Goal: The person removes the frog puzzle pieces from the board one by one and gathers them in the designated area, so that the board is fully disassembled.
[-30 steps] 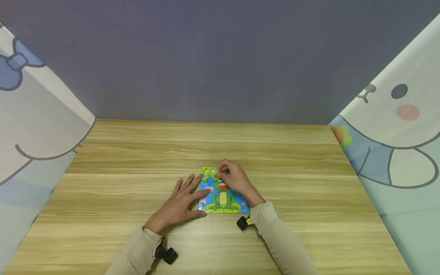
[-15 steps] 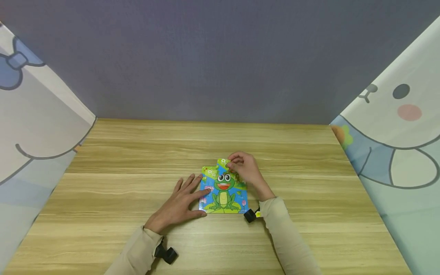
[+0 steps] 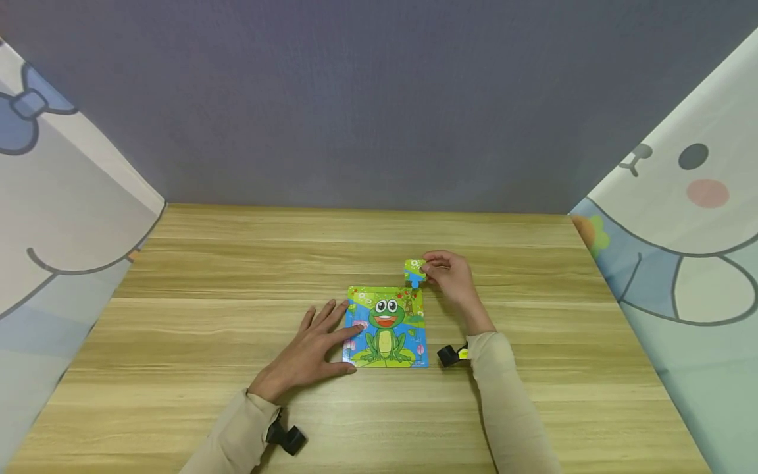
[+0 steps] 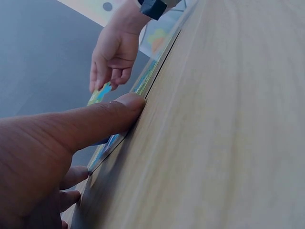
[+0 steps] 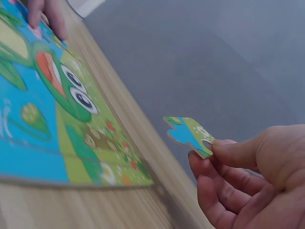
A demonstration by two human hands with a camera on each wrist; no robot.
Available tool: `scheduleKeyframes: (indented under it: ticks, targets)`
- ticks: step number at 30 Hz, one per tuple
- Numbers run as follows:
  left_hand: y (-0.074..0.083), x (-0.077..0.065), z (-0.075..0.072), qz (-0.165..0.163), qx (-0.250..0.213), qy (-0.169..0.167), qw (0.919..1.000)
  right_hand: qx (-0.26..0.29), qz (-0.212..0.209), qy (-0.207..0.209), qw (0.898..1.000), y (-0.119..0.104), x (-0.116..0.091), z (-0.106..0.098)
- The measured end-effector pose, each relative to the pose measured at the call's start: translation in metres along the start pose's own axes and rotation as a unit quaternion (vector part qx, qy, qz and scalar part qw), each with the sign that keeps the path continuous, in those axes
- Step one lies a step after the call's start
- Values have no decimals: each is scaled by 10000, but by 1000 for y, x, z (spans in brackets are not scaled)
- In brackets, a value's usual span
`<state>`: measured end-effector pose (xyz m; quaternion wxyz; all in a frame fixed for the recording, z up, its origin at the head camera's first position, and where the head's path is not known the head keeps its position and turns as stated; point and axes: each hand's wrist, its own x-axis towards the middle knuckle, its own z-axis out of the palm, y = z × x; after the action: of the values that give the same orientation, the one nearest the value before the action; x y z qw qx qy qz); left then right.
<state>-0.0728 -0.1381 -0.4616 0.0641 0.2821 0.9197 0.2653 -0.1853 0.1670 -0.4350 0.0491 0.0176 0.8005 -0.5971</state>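
Observation:
A square frog jigsaw puzzle (image 3: 385, 343) lies flat on the table, a green frog on blue and green. Just past its far right corner, my right hand (image 3: 454, 280) pinches a jigsaw piece (image 3: 414, 272) between thumb and fingers. The right wrist view shows the piece (image 5: 187, 134) close up: blue and green with white flowers and a rounded tab, held above the table. My left hand (image 3: 308, 355) rests at the puzzle's left side, fingers spread, index finger over the picture. In the left wrist view its thumb (image 4: 114, 113) lies along the puzzle's near edge.
The wooden tabletop (image 3: 249, 257) reaches back to a dark grey panel (image 3: 367, 105). Cartoon-printed sheets (image 3: 681, 197) stand at both sides. A small black camera (image 3: 449, 356) is strapped to each wrist, low beside the sleeve.
My right hand has gone from over the frog's head, away and to the right, bringing the jigsaw piece off the puzzle past its far edge. The left hand has stayed in place.

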Motion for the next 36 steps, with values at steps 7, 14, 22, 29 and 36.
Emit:
scheduleKeyframes:
  ticks: [7,14,22,29,36]
  targets:
    - [0,0,1,21,-43,20,10000,-111,-194,230,9995,10,9,-15]
    - [-1,-2,2,-45,-42,-28,10000,59,56,412,9991,22,16,-20]
    - [-4,-2,1,-54,-115,18,9999,99,280,241,9993,31,25,-25]
    - [-11,-4,-1,-216,-153,114,9996,-489,207,103,9985,26,31,-30]
    - [-19,-5,-11,-277,-222,111,9993,-1215,-116,174,9924,20,34,-31]
